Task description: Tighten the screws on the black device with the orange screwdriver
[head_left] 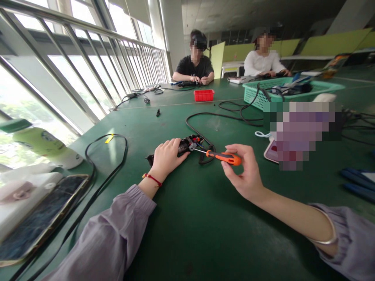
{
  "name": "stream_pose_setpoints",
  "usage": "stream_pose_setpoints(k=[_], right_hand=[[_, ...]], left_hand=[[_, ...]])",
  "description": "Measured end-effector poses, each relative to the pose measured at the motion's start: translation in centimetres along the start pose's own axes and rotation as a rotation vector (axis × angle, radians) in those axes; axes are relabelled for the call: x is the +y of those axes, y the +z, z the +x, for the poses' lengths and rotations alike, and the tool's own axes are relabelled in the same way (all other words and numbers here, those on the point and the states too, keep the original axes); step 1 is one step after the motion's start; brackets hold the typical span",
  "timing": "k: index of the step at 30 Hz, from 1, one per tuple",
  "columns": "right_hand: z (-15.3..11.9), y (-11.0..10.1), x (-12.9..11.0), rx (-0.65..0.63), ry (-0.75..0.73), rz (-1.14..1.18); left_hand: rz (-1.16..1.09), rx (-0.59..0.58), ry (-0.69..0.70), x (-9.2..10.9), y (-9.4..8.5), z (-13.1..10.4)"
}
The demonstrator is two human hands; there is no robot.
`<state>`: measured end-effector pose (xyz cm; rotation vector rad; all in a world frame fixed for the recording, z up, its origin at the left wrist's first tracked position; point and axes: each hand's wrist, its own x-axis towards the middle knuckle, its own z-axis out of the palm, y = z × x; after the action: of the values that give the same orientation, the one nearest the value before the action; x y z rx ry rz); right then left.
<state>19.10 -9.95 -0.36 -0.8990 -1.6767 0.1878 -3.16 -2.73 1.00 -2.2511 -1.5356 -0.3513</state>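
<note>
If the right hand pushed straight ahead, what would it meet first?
Probably the black device, held by the left hand; the tip of the screwdriver looks near the device's wired end, though contact is unclear.

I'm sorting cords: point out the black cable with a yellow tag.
The looped black cable left of the left hand: a yellow tag sits on its bend. The other black cable, curving toward the green basket, shows none.

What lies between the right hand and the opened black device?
In the head view, an orange-and-black screwdriver reaches from the right hand to the black device.
</note>
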Motion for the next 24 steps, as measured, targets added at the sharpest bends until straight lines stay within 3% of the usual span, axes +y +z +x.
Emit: stream_pose_setpoints(k=[4, 9, 15, 20, 24], right_hand=[[0.00, -0.12, -0.12, -0.117, 0.085, -0.027], [0.06, 0.01, -0.03, 0.029, -0.024, -0.020], [-0.06, -0.08, -0.28, -0.128, 0.083, -0.032], [-0.04, 0.00, -0.13, 0.013, 0.001, 0.003], [-0.02, -0.06, -0.22, -0.059, 0.014, -0.015]], left_hand=[[-0.002, -0.002, -0.014, 0.09, -0.06, 0.02], [-0.002, 0.011, -0.007, 0.11, -0.04, 0.02], [0.004, 0.014, -0.004, 0.11, -0.07, 0.04], [0.012, -0.020, -0.024, 0.22, -0.25, 0.06], [0.008, -0.017, -0.020, 0.29, -0.30, 0.05]])
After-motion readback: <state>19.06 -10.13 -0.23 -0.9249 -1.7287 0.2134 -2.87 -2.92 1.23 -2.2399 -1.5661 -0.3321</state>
